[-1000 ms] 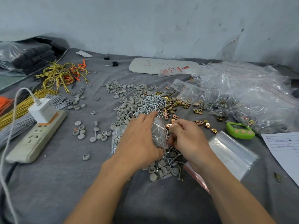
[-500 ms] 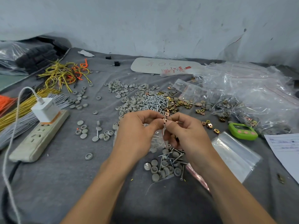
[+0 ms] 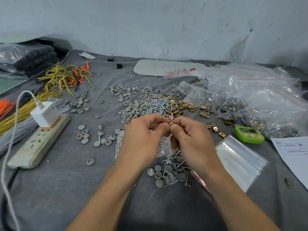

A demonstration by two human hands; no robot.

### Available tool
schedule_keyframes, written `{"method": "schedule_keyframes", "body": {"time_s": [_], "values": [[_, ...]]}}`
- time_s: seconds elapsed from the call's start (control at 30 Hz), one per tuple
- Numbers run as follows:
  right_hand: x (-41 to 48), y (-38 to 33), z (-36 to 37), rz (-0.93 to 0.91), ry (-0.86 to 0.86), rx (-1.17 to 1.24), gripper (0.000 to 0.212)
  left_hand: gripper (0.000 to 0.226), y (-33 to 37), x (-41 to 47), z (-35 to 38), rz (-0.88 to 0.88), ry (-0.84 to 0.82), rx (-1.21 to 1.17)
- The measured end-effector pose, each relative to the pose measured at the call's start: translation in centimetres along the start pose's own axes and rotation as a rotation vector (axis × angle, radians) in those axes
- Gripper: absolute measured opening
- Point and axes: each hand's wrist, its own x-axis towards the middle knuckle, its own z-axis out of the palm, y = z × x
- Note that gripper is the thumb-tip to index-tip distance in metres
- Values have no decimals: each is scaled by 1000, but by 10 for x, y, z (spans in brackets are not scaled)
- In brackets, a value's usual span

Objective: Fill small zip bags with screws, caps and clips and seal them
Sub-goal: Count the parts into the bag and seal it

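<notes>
I see both forearms come in from six o'clock and meet at the middle of the view. My left hand [image 3: 143,140] is curled, with thumb and forefinger pinched together at its one o'clock edge and the other fingers tucked under. My right hand [image 3: 191,139] mirrors it, thumb tip pressed toward the left thumb. Between them they pinch the top edge of the small zip bag [image 3: 164,146], which hangs clear below the fingertips with grey and silver pieces showing through it. A copper-coloured speck sits right at the pinch; I cannot tell whether it is inside the bag or outside it.

Directly under the hands, toward six o'clock, a loose heap [image 3: 170,172] of caps and screws lies on the grey cloth [image 3: 70,189]. At twelve o'clock from the hands is the pile of screws [image 3: 158,105], with the grey caps [image 3: 131,97] spread at eleven and the brass clips [image 3: 176,110] just at one. Filled bags [image 3: 258,97] are mounded at two o'clock. A green timer [image 3: 249,135] sits at three, and flat empty bags [image 3: 240,162] lie at four. The power strip [image 3: 38,142] lies at nine.
</notes>
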Motion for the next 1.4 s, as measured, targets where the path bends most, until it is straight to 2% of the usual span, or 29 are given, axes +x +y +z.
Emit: {"method": "schedule_keyframes", "body": {"time_s": [0.1,0.2,0.27,0.37,0.4,0.5,0.53,0.63,0.7,0.8,0.87,0.97,1.1,1.23,1.4], "values": [[-1,1,5,71,47,104,27,11,2,-2,2,-37,4,-45],[4,2,6,184,83,266,37,14,2,-4,7,-35,47,-108],[7,0,6,261,58,380,43,16,1,-4,10,-42,86,-83],[8,-2,5,334,77,480,40,11,-1,0,4,-48,88,-52],[9,-2,4,362,98,497,40,18,-3,3,-2,-33,61,-8],[12,2,-4,444,140,533,35,82,-9,8,-16,31,-212,277],[14,4,-7,463,149,537,30,96,-9,9,-17,52,-298,391],[14,9,-9,490,176,473,29,125,-15,9,-10,69,-417,697],[14,12,-7,494,202,351,36,134,-18,9,-4,32,-384,758],[13,13,-3,429,229,114,32,127,-24,11,-1,14,-248,627],[13,12,-1,344,211,55,26,118,-25,12,-1,27,-209,515],[14,5,7,254,63,117,19,113,-23,10,0,37,-204,476],[15,1,12,264,-92,236,24,107,-20,7,0,23,-196,411],[16,3,2,307,27,329,26,80,-19,8,-5,11,-158,324],[14,-1,-4,238,82,323,15,68,-19,9,-7,21,-145,307]]}}
